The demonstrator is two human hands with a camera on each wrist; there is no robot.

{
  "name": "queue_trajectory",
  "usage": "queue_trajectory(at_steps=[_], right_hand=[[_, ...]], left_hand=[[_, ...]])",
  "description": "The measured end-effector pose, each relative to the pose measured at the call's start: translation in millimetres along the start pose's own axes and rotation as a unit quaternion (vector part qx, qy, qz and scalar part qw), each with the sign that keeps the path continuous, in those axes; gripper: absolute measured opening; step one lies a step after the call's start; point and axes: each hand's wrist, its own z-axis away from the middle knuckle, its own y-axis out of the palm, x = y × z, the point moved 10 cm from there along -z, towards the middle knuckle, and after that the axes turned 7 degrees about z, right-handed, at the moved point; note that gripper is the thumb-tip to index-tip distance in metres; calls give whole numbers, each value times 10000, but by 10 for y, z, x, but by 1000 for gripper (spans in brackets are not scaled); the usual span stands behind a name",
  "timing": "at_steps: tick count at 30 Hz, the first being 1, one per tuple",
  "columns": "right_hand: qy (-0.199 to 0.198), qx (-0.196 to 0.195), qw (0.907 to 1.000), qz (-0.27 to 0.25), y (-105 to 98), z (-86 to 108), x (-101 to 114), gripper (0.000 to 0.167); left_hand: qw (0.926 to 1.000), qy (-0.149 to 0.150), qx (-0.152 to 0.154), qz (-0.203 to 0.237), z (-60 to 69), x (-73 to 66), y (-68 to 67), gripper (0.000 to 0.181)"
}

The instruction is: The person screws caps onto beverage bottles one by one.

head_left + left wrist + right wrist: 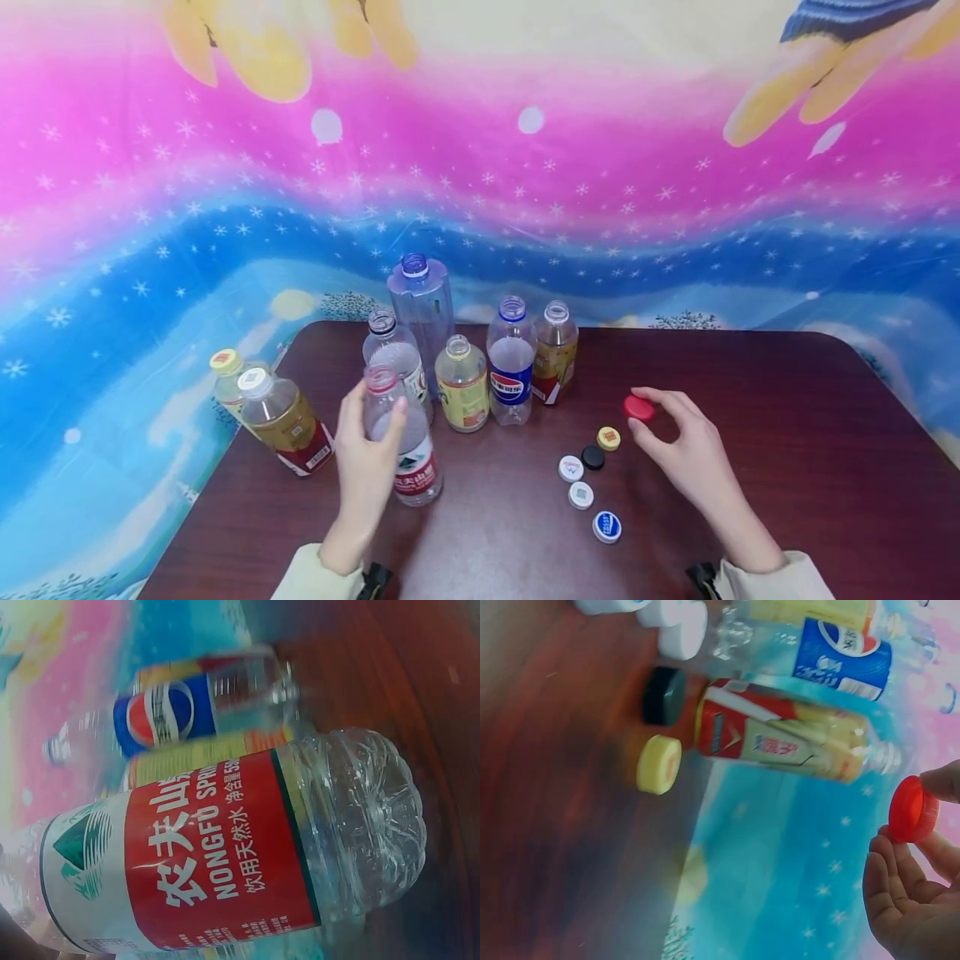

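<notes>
Bottle (417, 468) partly behind left hand (363, 462)

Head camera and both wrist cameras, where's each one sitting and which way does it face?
Head: on the head, facing forward and down over the table; left hand, right hand and sleeves show.
Left wrist: on that wrist, facing the Nongfu bottle; possibly the left hand, lower left.
Right wrist: on that wrist, facing table and Pepsi bottle, red cap at right; right hand partly shows.
Shared by head and right wrist: red cap and Pepsi bottle.
</notes>
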Motion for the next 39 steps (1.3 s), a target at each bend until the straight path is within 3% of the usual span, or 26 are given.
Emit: queue_trajectory(at_steps=[8,15,26,39], right_hand=[[128,222,9995,-170,53,-122,277,37],[-39,394,9988,-305,74,-191,594,35],[-639,206,9946,-796,20,-249,1065,36],[-1080,201,9860,-1252,19,-269,1334,37]], left_hand=[[9970,388,602,284,217,-210,472,47],[9934,647,818,477,354,-354,726,46],[9873,674,1223,758,465,-513,980,47],[9830,850,1401,831,515,-566,1149,46]])
